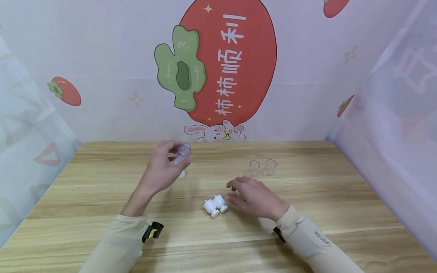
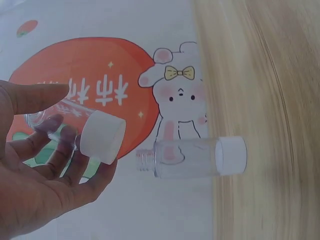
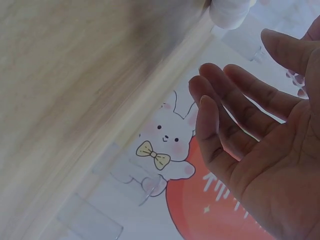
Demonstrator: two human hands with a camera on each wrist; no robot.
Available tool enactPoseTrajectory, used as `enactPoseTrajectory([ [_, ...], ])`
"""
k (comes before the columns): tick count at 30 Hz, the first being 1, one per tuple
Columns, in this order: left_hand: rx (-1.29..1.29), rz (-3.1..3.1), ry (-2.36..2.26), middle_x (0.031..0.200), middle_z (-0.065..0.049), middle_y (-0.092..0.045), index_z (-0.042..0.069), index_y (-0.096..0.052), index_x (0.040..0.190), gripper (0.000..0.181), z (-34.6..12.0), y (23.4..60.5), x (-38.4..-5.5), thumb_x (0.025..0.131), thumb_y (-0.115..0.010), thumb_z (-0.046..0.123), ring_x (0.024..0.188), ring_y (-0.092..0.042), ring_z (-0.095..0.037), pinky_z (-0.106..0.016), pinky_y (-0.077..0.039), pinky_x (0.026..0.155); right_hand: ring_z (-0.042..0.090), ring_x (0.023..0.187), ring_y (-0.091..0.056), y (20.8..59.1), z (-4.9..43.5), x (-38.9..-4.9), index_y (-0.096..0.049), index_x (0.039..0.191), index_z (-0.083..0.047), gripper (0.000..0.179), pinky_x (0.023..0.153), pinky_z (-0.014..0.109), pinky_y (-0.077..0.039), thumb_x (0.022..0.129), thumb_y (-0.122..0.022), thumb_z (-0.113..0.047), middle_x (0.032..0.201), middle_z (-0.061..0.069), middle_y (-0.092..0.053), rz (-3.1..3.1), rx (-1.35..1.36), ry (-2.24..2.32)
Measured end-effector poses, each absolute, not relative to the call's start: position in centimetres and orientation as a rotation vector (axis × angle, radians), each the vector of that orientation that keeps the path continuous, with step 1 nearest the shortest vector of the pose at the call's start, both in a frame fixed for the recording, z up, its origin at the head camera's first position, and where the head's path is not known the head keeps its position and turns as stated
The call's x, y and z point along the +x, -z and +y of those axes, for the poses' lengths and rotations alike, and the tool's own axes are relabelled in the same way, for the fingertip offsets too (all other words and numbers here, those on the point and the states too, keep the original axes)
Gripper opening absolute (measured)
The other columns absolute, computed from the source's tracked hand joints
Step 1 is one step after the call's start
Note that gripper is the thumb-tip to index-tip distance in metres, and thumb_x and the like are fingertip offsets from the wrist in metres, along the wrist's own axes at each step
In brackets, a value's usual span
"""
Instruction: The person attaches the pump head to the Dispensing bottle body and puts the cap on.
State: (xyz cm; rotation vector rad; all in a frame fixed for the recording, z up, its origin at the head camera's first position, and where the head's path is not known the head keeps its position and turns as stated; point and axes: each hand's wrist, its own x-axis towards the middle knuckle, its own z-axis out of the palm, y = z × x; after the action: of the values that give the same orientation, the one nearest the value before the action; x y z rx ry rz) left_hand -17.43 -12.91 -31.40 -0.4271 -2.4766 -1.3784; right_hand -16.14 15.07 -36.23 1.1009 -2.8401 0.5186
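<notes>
1. Two hands are over the light brown wooden desk [image 1: 198,242]. The left hand [image 1: 164,163] has its thumb and fingers bent around a small clear plastic bottle with a white bottom [image 2: 90,125]. It leans, white end down, and looks lifted.

2. One more bottle, a see-through plastic bottle with a screw neck and white bottom [image 2: 192,158], stands upright on the desk near the left hand. Its neck has no top on it.

3. The right hand [image 1: 254,195] holds nothing. Its fingers are softly bent, with the thumb apart from them.

4. Just beside that thumb is a white plastic pump top [image 1: 219,203]. Next to it lies another white plastic pump top [image 1: 209,206]. I cannot tell if the two touch.

5. Farther back, past the right hand, are a clear round plastic cap [image 1: 252,172] and its twin, another clear round plastic cap [image 1: 269,170]. They are hard to see.

6. My guess is that the step in hand is putting the held bottle in its place by the standing one.

7. That would call for the left hand to tip it straight, set its white end flat, and let go softly, without bumping the other bottle. The right hand could then pinch just one pump top.
</notes>
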Motion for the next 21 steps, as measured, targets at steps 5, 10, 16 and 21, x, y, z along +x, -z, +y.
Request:
enactPoseTrajectory([
  [5,-0.487,-2.455,1.363,0.115,-0.02,-0.059,-0.007,-0.062,0.121,0.037,-12.0,31.5,-17.3,0.087,-0.074,-0.002,0.106,-0.059,-0.035,-0.053,-0.055,0.091,0.017,0.089,-0.063,36.2,14.8,-16.1,-0.07,0.117,-0.006,0.031,0.076,0.037,-0.054,0.096,-0.071,-0.029,0.099,0.004,-0.07,-2.85,1.108,-0.526],
  [10,-0.501,-2.459,1.359,0.115,-0.019,-0.062,-0.006,-0.063,0.122,0.039,-11.2,31.5,-17.0,0.086,-0.076,0.0,0.104,-0.062,-0.034,-0.05,-0.056,0.089,0.015,0.087,-0.063,36.2,14.5,-16.3,-0.07,0.117,-0.006,0.031,0.075,0.035,-0.054,0.096,-0.072,-0.029,0.099,0.003,-0.07,-2.864,1.119,-0.526],
  [16,-0.45,-2.493,1.388,0.114,-0.016,-0.066,-0.003,-0.063,0.123,0.043,-10.6,31.3,-16.8,0.084,-0.08,0.003,0.104,-0.063,-0.03,-0.045,-0.057,0.089,0.016,0.09,-0.063,36.1,14.0,-16.3,-0.07,0.119,-0.006,0.033,0.078,0.037,-0.054,0.097,-0.071,-0.03,0.099,0.003,-0.07,-2.897,1.114,-0.532],
  [21,-0.436,-2.503,1.408,0.113,-0.016,-0.067,-0.003,-0.064,0.122,0.043,-10.3,31.2,-16.7,0.083,-0.081,0.004,0.103,-0.065,-0.03,-0.044,-0.057,0.09,0.016,0.088,-0.064,36.0,13.6,-16.4,-0.07,0.118,-0.005,0.033,0.078,0.036,-0.055,0.097,-0.071,-0.03,0.099,0.004,-0.07,-2.903,1.137,-0.521],
])
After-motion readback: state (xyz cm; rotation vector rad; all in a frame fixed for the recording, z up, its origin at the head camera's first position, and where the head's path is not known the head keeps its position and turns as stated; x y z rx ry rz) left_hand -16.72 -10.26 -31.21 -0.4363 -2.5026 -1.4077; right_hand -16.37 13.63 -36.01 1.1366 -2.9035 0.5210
